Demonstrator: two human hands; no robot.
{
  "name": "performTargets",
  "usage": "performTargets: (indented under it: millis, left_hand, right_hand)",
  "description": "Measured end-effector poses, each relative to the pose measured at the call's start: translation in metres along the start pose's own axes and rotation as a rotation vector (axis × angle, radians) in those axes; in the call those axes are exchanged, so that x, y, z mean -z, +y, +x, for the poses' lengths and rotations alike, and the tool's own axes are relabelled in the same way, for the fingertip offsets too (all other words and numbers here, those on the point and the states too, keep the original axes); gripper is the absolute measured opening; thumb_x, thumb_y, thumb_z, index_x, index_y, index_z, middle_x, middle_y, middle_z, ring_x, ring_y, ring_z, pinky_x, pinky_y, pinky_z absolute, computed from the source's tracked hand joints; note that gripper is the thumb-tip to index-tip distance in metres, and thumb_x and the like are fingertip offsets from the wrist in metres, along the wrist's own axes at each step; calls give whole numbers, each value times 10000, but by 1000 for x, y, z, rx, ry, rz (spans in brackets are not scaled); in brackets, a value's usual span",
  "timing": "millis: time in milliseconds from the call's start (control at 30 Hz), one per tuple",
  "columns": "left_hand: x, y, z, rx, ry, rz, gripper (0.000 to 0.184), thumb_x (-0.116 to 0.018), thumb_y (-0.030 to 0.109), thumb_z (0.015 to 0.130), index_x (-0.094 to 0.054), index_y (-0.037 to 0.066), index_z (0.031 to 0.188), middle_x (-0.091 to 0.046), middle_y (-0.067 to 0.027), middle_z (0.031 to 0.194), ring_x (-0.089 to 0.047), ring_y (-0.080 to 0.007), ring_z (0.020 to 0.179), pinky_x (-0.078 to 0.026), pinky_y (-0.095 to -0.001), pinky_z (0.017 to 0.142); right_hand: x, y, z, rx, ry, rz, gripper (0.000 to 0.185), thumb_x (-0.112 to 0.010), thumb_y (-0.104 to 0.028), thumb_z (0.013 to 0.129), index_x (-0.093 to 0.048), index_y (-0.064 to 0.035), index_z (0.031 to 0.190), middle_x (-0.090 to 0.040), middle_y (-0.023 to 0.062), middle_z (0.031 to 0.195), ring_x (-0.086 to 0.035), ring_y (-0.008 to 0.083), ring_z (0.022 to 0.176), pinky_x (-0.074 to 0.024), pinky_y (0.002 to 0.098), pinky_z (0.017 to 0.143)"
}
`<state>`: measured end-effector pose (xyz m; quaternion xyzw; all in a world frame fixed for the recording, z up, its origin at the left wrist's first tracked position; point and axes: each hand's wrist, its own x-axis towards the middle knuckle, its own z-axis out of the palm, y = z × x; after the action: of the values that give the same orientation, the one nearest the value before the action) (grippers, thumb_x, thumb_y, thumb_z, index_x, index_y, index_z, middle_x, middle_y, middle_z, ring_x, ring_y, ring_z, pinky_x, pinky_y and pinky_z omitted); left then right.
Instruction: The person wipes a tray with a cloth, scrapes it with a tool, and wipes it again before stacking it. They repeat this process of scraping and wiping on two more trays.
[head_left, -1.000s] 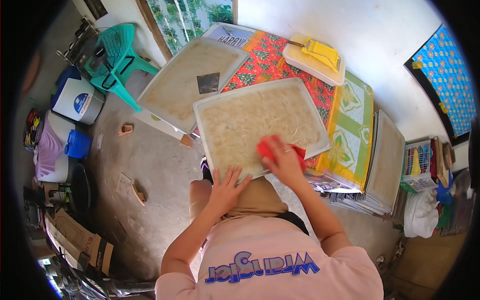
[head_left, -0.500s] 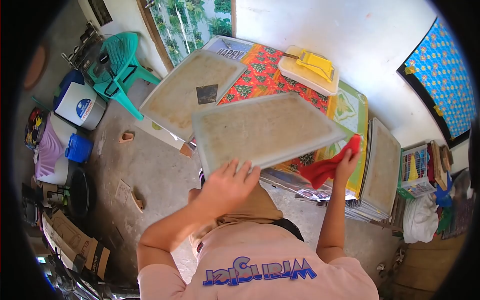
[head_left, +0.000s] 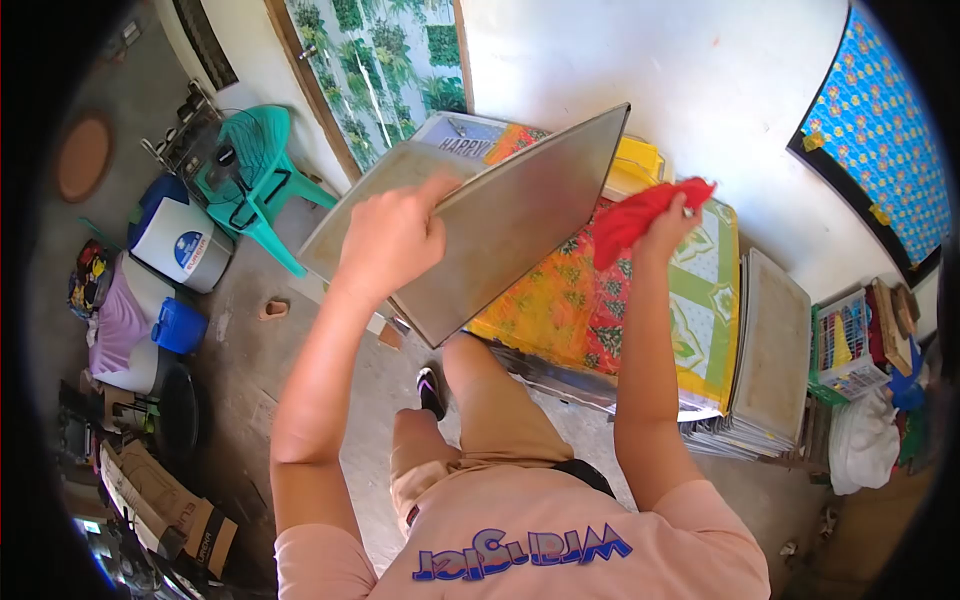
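Note:
A flat metal tray (head_left: pixel 520 220) is tilted steeply on edge above the table, its flat face toward the right. My left hand (head_left: pixel 395 235) grips its near left edge, with the fingertips partly blurred. In my right hand (head_left: pixel 672 222) is a bunched red cloth (head_left: pixel 638 220), raised to the right of the tray. Behind the tilted tray, a second tray (head_left: pixel 370 190) lies on the left part of the table. The patterned tablecloth (head_left: pixel 610 290) shows below and to the right of the tilted tray.
A yellow tool (head_left: pixel 636 160) sits behind the tilted tray, partly hidden. Stacked trays (head_left: pixel 775 330) stand right of the table, beside a plastic crate (head_left: pixel 842 340). At the left are a green chair (head_left: pixel 262 165), a blue container (head_left: pixel 180 325) and a sandal (head_left: pixel 273 309) on the floor.
The tray has gone from lying flat to tilted on edge, raised by my left hand. My right hand has moved off its surface and up with the red cloth.

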<state>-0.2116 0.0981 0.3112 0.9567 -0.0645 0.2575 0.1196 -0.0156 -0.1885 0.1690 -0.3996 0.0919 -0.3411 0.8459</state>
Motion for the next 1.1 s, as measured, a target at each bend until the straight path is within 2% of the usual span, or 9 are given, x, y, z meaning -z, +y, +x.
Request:
performTargets:
  millis: [100, 167, 233, 333, 367, 433, 733, 867, 1100]
  left_hand:
    - [-6, -10, -1, -24, 60, 53, 345, -531, 64, 740, -676, 124, 1046, -647, -157, 699, -644, -365, 697, -513, -454, 675]
    - [-9, -14, 3, -58, 72, 18, 317, -531, 92, 759, -672, 116, 1041, -647, -154, 693, -643, -366, 690, -509, -453, 665]
    - [-6, -20, 5, -37, 42, 9, 330, -521, 140, 785, -650, 120, 1088, -645, -151, 684, -643, -368, 685, -499, -458, 655]
    - [-2, -29, 9, 13, 19, -41, 343, -497, 224, 849, -586, 127, 1165, -644, -170, 676, -639, -393, 681, -493, -493, 658]
    - [0, -30, 8, 38, 10, -64, 349, -488, 255, 874, -559, 130, 1192, -644, -181, 674, -637, -406, 680, -492, -510, 661]
    - [3, -32, 8, 83, 27, -98, 368, -464, 284, 907, -513, 144, 1243, -645, -179, 672, -636, -417, 690, -488, -518, 673]
    - [-9, -51, -7, 141, 4, 108, 237, -558, 194, 920, -651, 203, 1138, -678, -171, 806, -656, -390, 795, -507, -504, 692]
    - [-11, -47, -3, 116, -7, 123, 260, -553, 185, 918, -649, 212, 1158, -685, -166, 835, -658, -386, 798, -520, -490, 692]
    - [-14, -29, 10, 78, -50, 146, 254, -539, 214, 923, -662, 215, 1145, -690, -159, 858, -659, -381, 810, -529, -483, 695]
  right_hand:
    - [-66, 37, 4, -103, -155, 68, 536, -502, -264, 1007, -306, 29, 1411, -478, 199, 1337, -537, 264, 1135, -468, 386, 936]
    - [-102, 86, 9, 332, -63, -561, 563, -455, -340, 1017, -359, 84, 1377, -445, 267, 1386, -521, 356, 1185, -415, 446, 1004]
    - [-132, 27, -60, 86, -346, -265, 589, -388, -385, 1030, -376, 100, 1364, -380, 324, 1426, -424, 440, 1280, -317, 495, 1079]
    - [-138, 34, -163, 586, -537, -478, 586, -318, -355, 1039, -300, 66, 1447, -313, 301, 1489, -226, 438, 1425, -201, 527, 1154]
    - [-126, 36, -196, 727, -683, -591, 588, -398, -310, 1014, -297, 63, 1456, -278, 282, 1518, -214, 437, 1436, -162, 582, 1154]
    - [-105, 49, -259, 816, -801, -583, 576, -544, -236, 934, -383, 17, 1426, -300, 261, 1514, -259, 470, 1411, -192, 618, 1128]
    - [31, 101, -293, 1057, -1376, -583, 467, -612, -118, 762, -637, -159, 1227, -535, 73, 1368, -471, 254, 1295, -423, 428, 1040]
    - [77, 137, -284, 1112, -1313, -661, 487, -617, -119, 734, -652, -172, 1217, -508, 47, 1335, -499, 280, 1181, -474, 403, 961]
    - [-20, 70, -312, 1021, -1095, -553, 548, -655, -80, 734, -590, -91, 1278, -454, 79, 1290, -499, 304, 1022, -482, 400, 877]
